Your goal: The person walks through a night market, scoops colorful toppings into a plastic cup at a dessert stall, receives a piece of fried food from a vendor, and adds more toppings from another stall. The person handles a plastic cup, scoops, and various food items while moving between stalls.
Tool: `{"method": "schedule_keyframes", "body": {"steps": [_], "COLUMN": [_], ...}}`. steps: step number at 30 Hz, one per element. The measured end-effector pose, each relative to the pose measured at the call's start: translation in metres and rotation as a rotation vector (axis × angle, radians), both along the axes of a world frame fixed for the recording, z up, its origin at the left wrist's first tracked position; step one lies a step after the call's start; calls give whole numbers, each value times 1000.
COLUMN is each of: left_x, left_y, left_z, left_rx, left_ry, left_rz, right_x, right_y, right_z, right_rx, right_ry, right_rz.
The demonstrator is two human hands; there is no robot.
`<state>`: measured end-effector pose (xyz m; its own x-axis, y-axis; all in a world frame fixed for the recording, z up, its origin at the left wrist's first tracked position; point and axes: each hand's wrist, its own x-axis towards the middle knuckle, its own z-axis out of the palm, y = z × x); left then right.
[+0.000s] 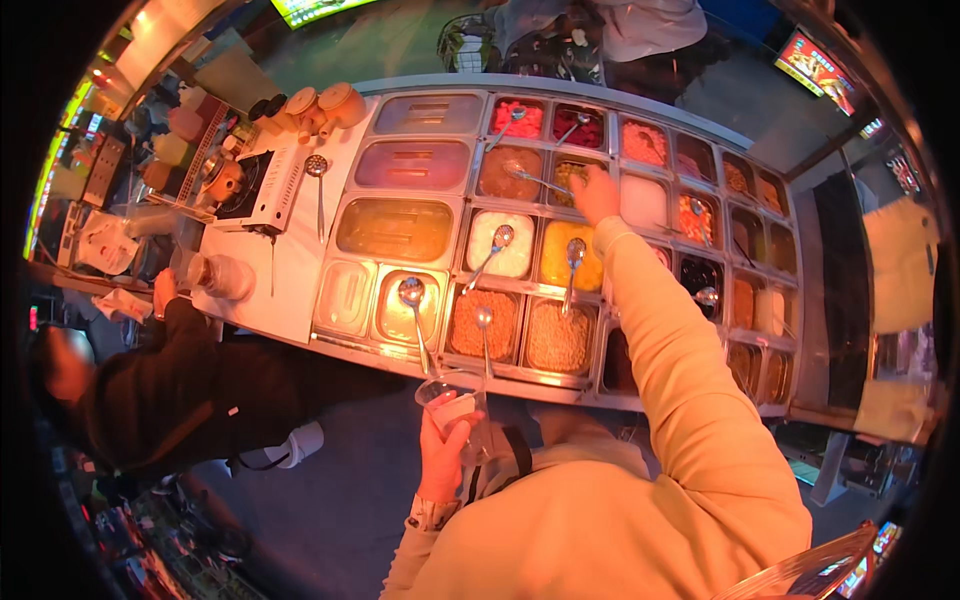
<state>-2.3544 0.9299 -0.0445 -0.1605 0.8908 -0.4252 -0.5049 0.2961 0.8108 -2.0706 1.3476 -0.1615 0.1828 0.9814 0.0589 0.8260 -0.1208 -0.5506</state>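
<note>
Over the topping trays (560, 215), right hand (597, 193) reaches far, fingers' grip unclear; left hand (442, 452), fingers clamped on a clear cup (452, 402), could tip it.

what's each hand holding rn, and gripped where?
Left hand holds a clear plastic cup, wrapped around its lower body from below. Right hand is stretched over a topping tray, likely on a spoon handle, but that grip cannot be told.

Cup (452, 408) in the left hand (443, 455) before the counter (290, 290) — right hand (597, 193) seemingly in a rear tray (568, 178).
</note>
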Motion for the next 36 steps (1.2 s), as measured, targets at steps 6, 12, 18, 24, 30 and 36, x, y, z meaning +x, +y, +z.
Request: {"method": "schedule_keyframes", "body": {"steps": [6, 12, 18, 24, 30, 36], "left_x": [8, 9, 12, -5, -10, -12], "left_y": [82, 154, 195, 201, 196, 208], "left_z": [-4, -43, -57, -61, -71, -65], "left_rx": [-80, -135, -91, -88, -145, -93], "left_ry": [43, -60, -186, -171, -247, -200], "left_rz": [-115, -182, -598, -575, -663, -710], "right_x": [-41, -59, -107, 8, -77, -192], "right_y": [68, 156, 172, 264, 199, 176], "right_z": [-51, 33, 27, -4, -26, 49], "right_rx": [371, 107, -325, 72, 62, -289], "right_ry": [-198, 674, 693, -10, -668, -563], "right_rz": [743, -237, 613, 264, 554, 848]}}
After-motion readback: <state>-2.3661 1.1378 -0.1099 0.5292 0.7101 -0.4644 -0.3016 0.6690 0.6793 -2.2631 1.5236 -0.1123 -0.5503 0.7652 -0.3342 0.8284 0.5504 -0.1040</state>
